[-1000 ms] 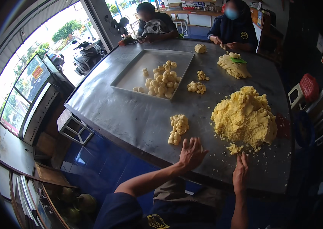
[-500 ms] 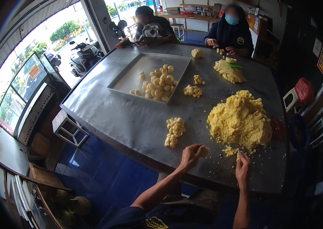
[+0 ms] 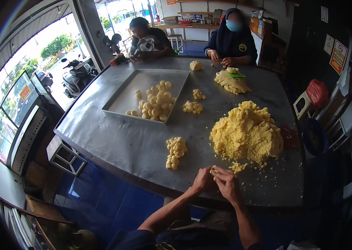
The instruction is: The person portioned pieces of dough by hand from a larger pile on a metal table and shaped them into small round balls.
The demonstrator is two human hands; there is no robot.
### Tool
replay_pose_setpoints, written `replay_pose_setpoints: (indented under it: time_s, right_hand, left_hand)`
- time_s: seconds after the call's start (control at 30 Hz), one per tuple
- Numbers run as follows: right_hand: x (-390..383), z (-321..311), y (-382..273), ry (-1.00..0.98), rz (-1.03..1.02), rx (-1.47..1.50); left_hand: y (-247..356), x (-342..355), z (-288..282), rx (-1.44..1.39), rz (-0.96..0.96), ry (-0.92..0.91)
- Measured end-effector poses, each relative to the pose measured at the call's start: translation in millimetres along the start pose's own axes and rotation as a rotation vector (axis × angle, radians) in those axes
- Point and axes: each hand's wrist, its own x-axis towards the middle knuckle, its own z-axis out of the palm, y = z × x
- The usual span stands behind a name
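My left hand (image 3: 203, 179) and my right hand (image 3: 227, 183) meet over the near edge of the metal table (image 3: 138, 137). Between their fingers is a small pale piece of dough (image 3: 213, 169), mostly hidden by the fingers. Both hands are closed around it. Just beyond them lies a little clump of yellow crumbly filling (image 3: 238, 167), in front of a big yellow mound (image 3: 248, 131) of the same crumbly stuff. A cluster of small pale dough balls (image 3: 176, 151) sits left of the mound.
A square metal tray (image 3: 117, 90) holds many round dough balls. Two smaller dough clusters (image 3: 192, 107) lie right of it. Farther back are a large dough lump (image 3: 231, 82) with a green scraper (image 3: 237, 75) and a smaller lump (image 3: 196, 65). Two people stand or sit across the table.
My right hand has moved left from the yellow crumbs to join my left hand at the dough piece. The whole view has shifted slightly. The masked person's hands have drawn closer together.
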Motion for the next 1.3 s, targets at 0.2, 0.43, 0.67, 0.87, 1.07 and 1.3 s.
replay_pose_setpoints:
  time_s: [0.2,0.43,0.67,0.87,1.07,1.3]
  right_hand:
    - [-2.5,7.6,-7.6,0.072,0.201,-0.043]
    - [-3.7,7.6,-5.9,0.003,0.010,-0.049]
    - [3.5,4.7,48.5,-0.211,0.360,0.306]
    - [-5.0,0.8,39.3,-0.038,0.138,0.022]
    - [-15.9,-47.0,67.2,0.170,0.392,-0.335]
    - [-22.2,-43.8,77.6,0.221,0.264,-0.435]
  left_hand:
    - [-6.3,-11.6,10.6,0.092,0.026,0.089]
    - [-6.6,-15.7,-1.0,-0.126,0.108,0.032]
    - [-18.1,-9.6,-2.0,-0.164,0.292,-0.121]
    - [-19.7,-5.7,3.3,-0.091,0.322,-0.050]
    - [3.9,-13.3,-6.9,-0.161,0.102,0.069]
    - [6.8,-13.5,-5.6,-0.145,0.129,0.010]
